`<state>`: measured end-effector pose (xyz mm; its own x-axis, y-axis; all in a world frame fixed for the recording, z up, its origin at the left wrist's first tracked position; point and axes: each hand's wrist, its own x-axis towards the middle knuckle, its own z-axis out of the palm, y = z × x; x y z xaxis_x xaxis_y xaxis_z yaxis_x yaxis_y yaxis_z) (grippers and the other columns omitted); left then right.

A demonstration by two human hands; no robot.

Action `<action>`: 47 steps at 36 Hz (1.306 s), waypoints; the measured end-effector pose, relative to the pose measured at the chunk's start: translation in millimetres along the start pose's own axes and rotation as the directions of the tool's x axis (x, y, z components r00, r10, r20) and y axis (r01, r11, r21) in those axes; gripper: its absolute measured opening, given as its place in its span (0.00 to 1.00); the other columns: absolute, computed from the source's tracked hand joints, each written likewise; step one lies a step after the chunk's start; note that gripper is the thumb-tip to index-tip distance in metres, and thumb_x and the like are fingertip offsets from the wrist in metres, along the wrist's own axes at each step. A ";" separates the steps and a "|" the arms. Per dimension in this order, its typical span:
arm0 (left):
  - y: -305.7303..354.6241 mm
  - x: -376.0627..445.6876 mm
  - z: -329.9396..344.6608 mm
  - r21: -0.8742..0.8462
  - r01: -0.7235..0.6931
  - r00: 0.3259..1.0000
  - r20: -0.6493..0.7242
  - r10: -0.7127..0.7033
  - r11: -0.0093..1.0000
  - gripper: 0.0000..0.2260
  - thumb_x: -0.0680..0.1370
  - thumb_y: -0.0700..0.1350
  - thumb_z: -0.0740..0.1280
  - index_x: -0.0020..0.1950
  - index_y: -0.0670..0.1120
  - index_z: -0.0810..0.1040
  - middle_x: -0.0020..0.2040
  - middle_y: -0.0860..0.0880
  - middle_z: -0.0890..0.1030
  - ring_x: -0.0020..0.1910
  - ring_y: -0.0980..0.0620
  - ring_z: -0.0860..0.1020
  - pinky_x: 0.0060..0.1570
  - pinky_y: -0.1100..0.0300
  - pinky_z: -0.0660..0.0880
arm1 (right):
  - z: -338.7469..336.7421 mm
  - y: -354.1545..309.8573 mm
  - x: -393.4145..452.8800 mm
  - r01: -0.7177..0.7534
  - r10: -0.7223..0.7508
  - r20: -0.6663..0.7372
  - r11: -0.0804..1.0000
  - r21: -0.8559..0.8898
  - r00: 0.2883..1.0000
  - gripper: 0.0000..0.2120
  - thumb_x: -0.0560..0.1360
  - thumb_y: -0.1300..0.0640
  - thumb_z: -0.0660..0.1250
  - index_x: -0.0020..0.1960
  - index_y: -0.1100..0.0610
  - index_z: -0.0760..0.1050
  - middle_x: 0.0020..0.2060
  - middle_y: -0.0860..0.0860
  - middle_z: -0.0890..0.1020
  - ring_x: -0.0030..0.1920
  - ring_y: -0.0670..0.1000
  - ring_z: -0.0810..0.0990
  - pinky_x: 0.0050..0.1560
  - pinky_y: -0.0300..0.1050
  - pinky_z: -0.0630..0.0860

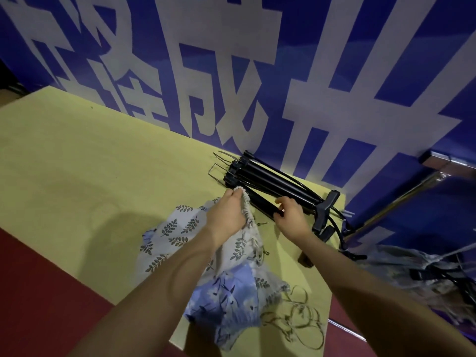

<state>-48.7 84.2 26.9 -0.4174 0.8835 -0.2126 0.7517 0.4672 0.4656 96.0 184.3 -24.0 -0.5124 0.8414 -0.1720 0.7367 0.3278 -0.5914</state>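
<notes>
Item: leaf-print garment (180,233), heaped near centre on the yellow tabletop (90,163).
Left hand (226,215): grip pinched on its elastic waistband (244,199), held up beside the rod.
Right hand (289,215): grip clamped round a black hanger rod (260,203), steadying it, likely for hanging.
Spare hangers (270,176): bundled just beyond.

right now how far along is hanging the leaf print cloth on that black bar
Done: the white leaf-print cloth has its elastic edge raised beside the black hanger bar. In hand: left hand pinches that edge, right hand grips the bar. Left: nothing hangs over the bar; the cloth lies bunched on the yellow table.
</notes>
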 end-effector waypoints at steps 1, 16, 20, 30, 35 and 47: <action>0.5 2.2 0.5 0.012 0.012 1.000 -0.015 -0.012 1.000 0.25 0.76 0.36 0.62 0.73 0.44 0.62 0.65 0.46 0.68 0.59 0.44 0.74 0.49 0.52 0.73 | -1.2 3.2 6.0 -0.011 0.015 0.045 0.996 -0.093 0.999 0.21 0.77 0.56 0.63 0.69 0.58 0.66 0.62 0.57 0.72 0.62 0.59 0.70 0.63 0.53 0.70; -4.2 16.1 11.4 0.017 0.032 0.999 0.017 -0.032 0.999 0.24 0.77 0.38 0.62 0.72 0.43 0.61 0.63 0.44 0.70 0.58 0.45 0.73 0.46 0.59 0.69 | 8.2 18.3 36.0 0.034 0.062 0.229 0.919 -0.393 0.972 0.21 0.76 0.52 0.64 0.65 0.58 0.64 0.60 0.57 0.72 0.60 0.59 0.74 0.52 0.52 0.75; -8.7 14.1 8.4 0.008 0.033 0.999 0.028 -0.033 0.999 0.26 0.78 0.39 0.62 0.74 0.43 0.59 0.64 0.44 0.69 0.59 0.45 0.74 0.49 0.57 0.71 | 2.5 10.6 29.0 0.016 0.058 0.185 0.927 -0.376 0.981 0.23 0.73 0.51 0.67 0.61 0.59 0.64 0.57 0.56 0.73 0.53 0.58 0.77 0.43 0.48 0.73; -5.9 -6.6 0.0 -0.061 -0.018 1.000 0.018 0.019 0.998 0.29 0.76 0.34 0.61 0.76 0.44 0.57 0.69 0.44 0.67 0.62 0.45 0.73 0.58 0.50 0.74 | -31.3 -17.6 -0.5 -0.005 0.009 0.011 0.954 -0.300 1.000 0.22 0.73 0.43 0.64 0.59 0.54 0.62 0.44 0.54 0.80 0.42 0.59 0.79 0.39 0.49 0.75; -4.6 -17.7 -4.9 -0.109 -0.084 0.996 -0.012 0.084 0.990 0.28 0.76 0.32 0.60 0.75 0.44 0.60 0.70 0.45 0.68 0.66 0.45 0.70 0.63 0.51 0.71 | -48.6 -25.4 -19.0 -0.004 0.004 0.001 0.980 -0.197 1.000 0.25 0.73 0.51 0.65 0.67 0.54 0.61 0.52 0.57 0.80 0.49 0.59 0.79 0.44 0.48 0.74; -5.8 -39.2 -37.0 -0.144 -0.101 0.995 -0.022 0.099 0.984 0.30 0.76 0.34 0.62 0.76 0.44 0.58 0.71 0.43 0.66 0.68 0.43 0.67 0.64 0.54 0.68 | -68.1 -28.5 -71.7 -0.004 0.005 -0.059 1.000 0.019 0.998 0.28 0.71 0.50 0.68 0.68 0.50 0.64 0.53 0.53 0.79 0.47 0.55 0.79 0.49 0.51 0.78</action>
<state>-55.6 45.6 64.3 -0.3520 0.9245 -0.1467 0.7085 0.3655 0.6037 141.8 143.9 58.9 -0.4816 0.8670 -0.1279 0.7303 0.3163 -0.6055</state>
